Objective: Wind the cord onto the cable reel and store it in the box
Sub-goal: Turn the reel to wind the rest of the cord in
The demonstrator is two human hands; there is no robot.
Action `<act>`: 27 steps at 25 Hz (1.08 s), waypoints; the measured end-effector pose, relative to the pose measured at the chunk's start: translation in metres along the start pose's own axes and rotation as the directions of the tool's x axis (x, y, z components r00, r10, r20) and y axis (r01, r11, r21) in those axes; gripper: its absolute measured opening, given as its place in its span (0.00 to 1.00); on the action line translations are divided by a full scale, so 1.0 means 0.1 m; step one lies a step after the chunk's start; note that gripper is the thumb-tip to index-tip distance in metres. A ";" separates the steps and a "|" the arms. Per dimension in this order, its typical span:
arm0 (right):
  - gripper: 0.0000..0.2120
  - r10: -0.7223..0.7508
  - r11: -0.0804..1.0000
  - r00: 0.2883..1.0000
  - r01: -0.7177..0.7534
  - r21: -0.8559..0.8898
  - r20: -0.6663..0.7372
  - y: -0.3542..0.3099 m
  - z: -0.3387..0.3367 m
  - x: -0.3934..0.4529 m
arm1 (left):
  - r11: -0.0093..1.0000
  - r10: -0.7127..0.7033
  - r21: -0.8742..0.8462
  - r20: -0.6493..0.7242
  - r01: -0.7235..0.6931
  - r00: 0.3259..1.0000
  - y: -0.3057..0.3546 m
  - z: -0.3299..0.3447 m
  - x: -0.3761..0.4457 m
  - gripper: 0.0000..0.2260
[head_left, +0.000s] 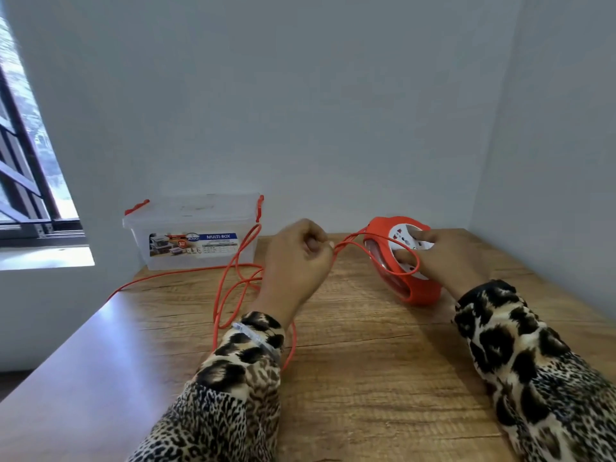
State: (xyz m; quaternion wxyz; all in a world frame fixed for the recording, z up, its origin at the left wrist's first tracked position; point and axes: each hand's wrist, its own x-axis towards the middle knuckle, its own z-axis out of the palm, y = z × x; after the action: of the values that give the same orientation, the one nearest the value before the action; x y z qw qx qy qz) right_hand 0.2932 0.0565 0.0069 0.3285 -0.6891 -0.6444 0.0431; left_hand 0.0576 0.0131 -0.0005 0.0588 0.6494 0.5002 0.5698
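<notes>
Left hand (300, 258): pinches the cord (233, 278).
Right hand (443, 258): holds the reel (406, 261), tilted on the worktop (366, 378).
Cord: loose loops toward the left edge.
Box (193, 235): far left corner, lid on.

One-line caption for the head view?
Left hand pinches orange cord, right hand holds cable reel beside lidded storage box.

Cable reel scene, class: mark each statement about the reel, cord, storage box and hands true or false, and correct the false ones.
1. The right hand grips the cable reel. True.
2. The storage box has its lid off. False: the lid is on.
3. The left hand pinches the orange cord. True.
4. The cord is fully wound. False: loops lie loose on the wooden table.
</notes>
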 end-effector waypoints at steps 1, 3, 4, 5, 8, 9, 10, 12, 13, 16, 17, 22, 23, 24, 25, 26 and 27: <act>0.31 -0.006 1.000 1.000 0.006 0.006 0.023 0.00 0.01 0.00 | 1.000 0.009 0.016 -0.021 -0.009 1.000 -0.03 -0.02 0.02 0.09; 0.30 0.001 1.000 0.995 -0.003 0.027 0.095 -0.01 0.07 -0.01 | 0.994 -0.025 0.107 0.192 0.005 0.981 -0.13 0.02 0.00 0.24; 0.29 0.009 1.000 0.992 -0.010 0.015 0.124 -0.03 0.10 -0.01 | 0.986 -0.071 0.165 0.335 0.016 0.939 -0.17 0.07 -0.03 0.28; 0.28 0.011 1.000 0.989 -0.010 -0.004 0.146 -0.04 0.14 -0.02 | 0.978 -0.109 0.208 0.438 0.018 0.892 -0.22 0.12 -0.06 0.31; 0.25 0.018 1.000 0.984 -0.017 -0.011 0.178 -0.07 0.25 -0.04 | 0.960 -0.148 0.281 0.514 -0.003 0.845 -0.35 0.21 -0.05 0.23; 0.23 0.028 1.000 0.985 -0.026 -0.010 0.170 -0.08 0.26 -0.04 | 0.958 -0.132 0.286 0.492 -0.017 0.860 -0.37 0.21 -0.02 0.17; 0.20 0.034 0.999 0.986 -0.033 -0.011 0.165 -0.09 0.26 -0.03 | 0.959 -0.118 0.284 0.457 -0.019 0.881 -0.39 0.20 0.01 0.12; 0.15 0.033 0.999 0.983 -0.036 0.015 0.179 -0.09 0.25 0.01 | 0.976 -0.144 0.206 0.361 0.072 0.921 -0.43 0.13 0.06 0.05; 0.14 0.026 0.998 0.980 -0.036 0.047 0.195 -0.08 0.25 0.02 | 0.980 -0.191 0.112 0.303 0.164 0.934 -0.45 0.08 0.09 0.05; 0.08 -0.002 0.982 0.973 -0.042 0.184 0.231 -0.06 0.25 0.03 | 0.862 -0.404 -0.266 0.150 0.431 0.902 -0.48 -0.11 0.19 0.07; 0.06 -0.006 0.973 0.970 -0.050 0.224 0.243 -0.06 0.24 0.01 | 0.793 -0.472 -0.382 0.109 0.475 0.875 -0.48 -0.19 0.22 0.06; 0.13 -0.015 0.976 0.993 0.040 -0.212 0.119 -0.28 0.12 -0.16 | 0.498 -0.688 -0.769 -0.069 0.401 0.722 -0.49 -0.59 0.34 0.03; 0.18 -0.131 0.949 0.991 0.136 -0.283 0.037 -0.38 0.14 -0.24 | 0.482 -0.697 -0.780 -0.066 0.398 0.714 -0.49 -0.63 0.35 0.02; 0.21 -0.285 0.929 0.959 0.275 -0.249 -0.006 -0.51 0.19 -0.34 | 0.471 -0.697 -0.779 -0.041 0.414 0.716 -0.47 -0.66 0.35 0.01; 0.22 -0.425 0.896 0.905 0.422 -0.139 0.007 -0.66 0.26 -0.45 | 0.464 -0.688 -0.771 -0.003 0.436 0.726 -0.44 -0.66 0.35 0.01; 0.23 -0.533 0.845 0.844 0.534 -0.001 0.067 -0.82 0.35 -0.54 | 0.468 -0.671 -0.756 0.031 0.457 0.740 -0.41 -0.66 0.33 0.00; 0.24 -0.600 0.800 0.783 0.590 0.110 0.164 -0.98 0.46 -0.62 | 0.488 -0.656 -0.738 0.044 0.467 0.754 -0.39 -0.65 0.32 0.01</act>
State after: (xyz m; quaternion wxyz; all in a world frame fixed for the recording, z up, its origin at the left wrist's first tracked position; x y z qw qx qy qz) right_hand 0.1762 0.0134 -0.0013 0.2803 -0.4345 -0.8557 0.0199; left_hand -0.0217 0.0231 0.0189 0.4260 0.2974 0.4284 0.7392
